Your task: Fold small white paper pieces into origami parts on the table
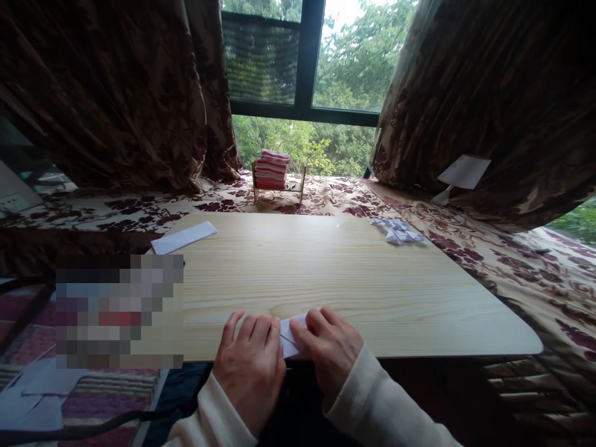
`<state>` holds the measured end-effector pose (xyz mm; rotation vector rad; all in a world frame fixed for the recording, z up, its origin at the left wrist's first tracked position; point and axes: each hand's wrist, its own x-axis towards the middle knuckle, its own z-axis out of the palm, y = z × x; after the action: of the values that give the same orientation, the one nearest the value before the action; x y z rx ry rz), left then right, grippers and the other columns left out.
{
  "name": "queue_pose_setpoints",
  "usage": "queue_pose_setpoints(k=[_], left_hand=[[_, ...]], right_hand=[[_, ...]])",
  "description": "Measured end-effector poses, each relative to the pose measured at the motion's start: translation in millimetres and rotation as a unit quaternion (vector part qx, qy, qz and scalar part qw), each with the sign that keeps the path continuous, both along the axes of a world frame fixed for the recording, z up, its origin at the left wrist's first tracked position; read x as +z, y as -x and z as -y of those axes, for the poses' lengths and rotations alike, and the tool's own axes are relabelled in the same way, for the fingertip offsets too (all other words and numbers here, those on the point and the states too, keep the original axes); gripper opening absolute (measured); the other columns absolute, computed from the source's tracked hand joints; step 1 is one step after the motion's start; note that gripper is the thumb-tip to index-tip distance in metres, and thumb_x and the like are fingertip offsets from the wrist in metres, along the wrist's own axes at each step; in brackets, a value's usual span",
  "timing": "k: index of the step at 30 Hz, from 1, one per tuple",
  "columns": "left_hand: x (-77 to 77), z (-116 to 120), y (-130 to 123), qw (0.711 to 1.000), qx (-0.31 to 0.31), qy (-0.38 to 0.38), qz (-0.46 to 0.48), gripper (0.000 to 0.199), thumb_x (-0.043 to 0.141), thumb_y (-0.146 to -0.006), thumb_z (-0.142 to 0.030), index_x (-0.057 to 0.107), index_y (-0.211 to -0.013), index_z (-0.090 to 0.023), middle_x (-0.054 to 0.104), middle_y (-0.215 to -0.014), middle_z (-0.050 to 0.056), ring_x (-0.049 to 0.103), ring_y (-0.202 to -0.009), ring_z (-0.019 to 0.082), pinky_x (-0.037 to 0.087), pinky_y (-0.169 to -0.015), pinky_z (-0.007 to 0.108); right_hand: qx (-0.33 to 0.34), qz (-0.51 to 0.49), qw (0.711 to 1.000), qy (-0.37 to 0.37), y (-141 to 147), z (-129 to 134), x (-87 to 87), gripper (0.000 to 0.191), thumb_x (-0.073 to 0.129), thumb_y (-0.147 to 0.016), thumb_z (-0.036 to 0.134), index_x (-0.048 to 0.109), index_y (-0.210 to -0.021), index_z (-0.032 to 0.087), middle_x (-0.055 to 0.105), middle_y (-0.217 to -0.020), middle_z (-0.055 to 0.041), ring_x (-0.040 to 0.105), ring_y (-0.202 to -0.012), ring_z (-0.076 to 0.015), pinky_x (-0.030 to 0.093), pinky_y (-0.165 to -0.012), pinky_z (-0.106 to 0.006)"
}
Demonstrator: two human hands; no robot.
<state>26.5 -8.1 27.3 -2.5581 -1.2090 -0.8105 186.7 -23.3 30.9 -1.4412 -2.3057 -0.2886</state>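
Observation:
A small folded white paper (pixel 289 343) lies at the front edge of the pale wooden table (pixel 354 279), between my two hands. My left hand (pixel 254 363) rests on its left side, fingers bent and close together, the thumb along the paper. From the right, my right hand (pixel 331 347) presses the paper with thumb and curled fingers. A crease runs across the visible part; the rest is hidden under the fingers.
A folded white paper strip (pixel 185 238) lies at the table's back left, several folded paper pieces (pixel 398 231) at the back right. Behind stand a small rack with red-striped cloths (pixel 272 170) and a white lamp (pixel 464 172). A blurred patch covers the left edge.

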Motion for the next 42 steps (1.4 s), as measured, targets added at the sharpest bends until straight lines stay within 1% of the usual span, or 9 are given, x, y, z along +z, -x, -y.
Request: queue_pose_setpoints(k=[7,13,16,20,24,29,32,37,42], left_hand=[[0.4,-14,24,0.996,-0.088,0.003,0.005,0.024,0.046,-0.083,-0.027,0.061,-0.098,-0.016,0.063,-0.091,0.005,0.051,-0.092,0.021,0.028,-0.095,0.047],[-0.6,-11,27,0.996,-0.09,-0.013,0.01,0.024,0.046,-0.082,-0.027,0.061,-0.098,-0.016,0.062,-0.092,0.006,0.052,-0.091,0.021,0.029,-0.095,0.048],[-2.6,-7,23,0.996,-0.085,-0.03,0.028,0.024,0.046,-0.082,-0.024,0.061,-0.098,-0.015,0.062,-0.09,0.007,0.053,-0.09,0.02,0.03,-0.095,0.047],[-6.7,0,15,0.997,-0.049,-0.028,0.058,0.023,0.046,-0.082,-0.022,0.061,-0.097,-0.015,0.062,-0.089,0.007,0.052,-0.089,0.021,0.031,-0.093,0.047],[-3.9,3,9,0.996,-0.035,0.005,0.085,0.022,0.046,-0.082,-0.025,0.062,-0.095,-0.017,0.062,-0.086,0.006,0.052,-0.085,0.021,0.032,-0.088,0.045],[9.0,-11,6,0.989,-0.027,0.092,0.115,0.018,0.048,-0.08,-0.024,0.064,-0.075,-0.02,0.058,-0.072,0.003,0.053,-0.073,0.018,0.038,-0.075,0.038],[14.9,-23,4,0.972,-0.033,0.179,0.151,0.015,0.05,-0.078,-0.024,0.064,-0.076,-0.019,0.06,-0.073,0.003,0.055,-0.075,0.018,0.041,-0.07,0.033],[23.2,-31,-1,0.906,-0.076,0.348,0.229,0.023,0.046,-0.077,-0.025,0.065,-0.067,-0.018,0.057,-0.061,0.001,0.052,-0.059,0.013,0.039,-0.055,0.025],[33.9,-35,-6,0.853,-0.036,0.449,0.264,0.023,0.049,-0.072,-0.028,0.063,-0.06,-0.014,0.054,-0.055,0.0,0.048,-0.054,0.011,0.034,-0.05,0.022]], right_hand=[[-0.017,0.025,0.999,0.031,-2,-4,-0.5,0.024,0.057,-0.073,0.014,0.064,-0.095,0.019,0.057,-0.071,-0.005,0.044,-0.067,-0.0194,0.034,-0.058,-0.03],[-0.068,0.059,0.994,0.061,-24,-14,5.6,0.022,0.052,-0.076,0.01,0.065,-0.092,0.019,0.06,-0.073,-0.0059,0.048,-0.07,-0.0198,0.038,-0.058,-0.028],[-0.105,0.013,0.99,0.089,-41,-26,11.6,0.02,0.051,-0.076,0.009,0.067,-0.08,0.019,0.06,-0.077,-0.0063,0.051,-0.075,-0.0191,0.04,-0.061,-0.027],[-0.05,-0.133,0.971,0.191,-45,-43,20.1,0.02,0.056,-0.075,0.019,0.065,-0.093,0.017,0.06,-0.08,-0.0039,0.054,-0.071,-0.0146,0.043,-0.065,-0.026],[-0.024,-0.1,0.969,0.226,-34,-49,20.5,0.024,0.07,-0.061,0.022,0.065,-0.083,0.017,0.059,-0.083,-0.0046,0.051,-0.081,-0.0192,0.041,-0.07,-0.03],[-0.006,-0.101,0.971,0.215,-30,-47,17.9,0.01,0.068,-0.062,0.018,0.062,-0.07,0.017,0.058,-0.079,-0.0022,0.051,-0.077,-0.0158,0.039,-0.068,-0.026],[0.023,-0.142,0.962,0.233,-28,-44,20.5,0.007,0.064,-0.063,0.013,0.061,-0.068,0.017,0.059,-0.069,0.001,0.052,-0.067,-0.0122,0.038,-0.061,-0.024],[0.044,-0.304,0.927,0.215,-18,-41,24.5,0.005,0.059,-0.066,0.012,0.06,-0.066,0.017,0.055,-0.054,0.0043,0.048,-0.051,-0.0079,0.036,-0.049,-0.019],[0.031,-0.421,0.889,0.177,-7,-42,14.2,0.003,0.057,-0.068,0.017,0.057,-0.065,0.017,0.054,-0.054,0.0028,0.046,-0.047,-0.008,0.037,-0.044,-0.019]])
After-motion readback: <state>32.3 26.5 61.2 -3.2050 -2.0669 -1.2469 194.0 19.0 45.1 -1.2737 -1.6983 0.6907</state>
